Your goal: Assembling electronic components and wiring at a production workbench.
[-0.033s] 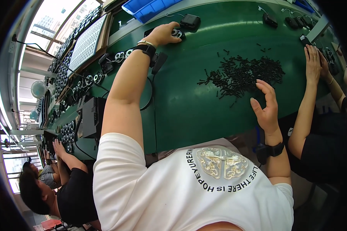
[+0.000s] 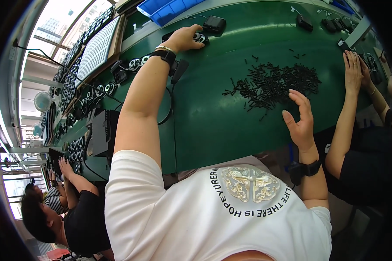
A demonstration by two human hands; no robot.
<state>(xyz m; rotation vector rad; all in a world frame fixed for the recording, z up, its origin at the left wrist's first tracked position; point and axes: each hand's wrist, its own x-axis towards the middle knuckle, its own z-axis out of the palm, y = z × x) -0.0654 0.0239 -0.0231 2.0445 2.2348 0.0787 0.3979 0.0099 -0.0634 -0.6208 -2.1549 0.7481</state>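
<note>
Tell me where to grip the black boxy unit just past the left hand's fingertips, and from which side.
Its near and far edges, coming from above and the right, look best: the black boxy unit lies low and looks flat-topped, while the left hand and a thin pale cable crowd its left side.

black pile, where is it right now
In the head view, the black pile lies right of centre on the green table, just beyond the right hand.
</note>
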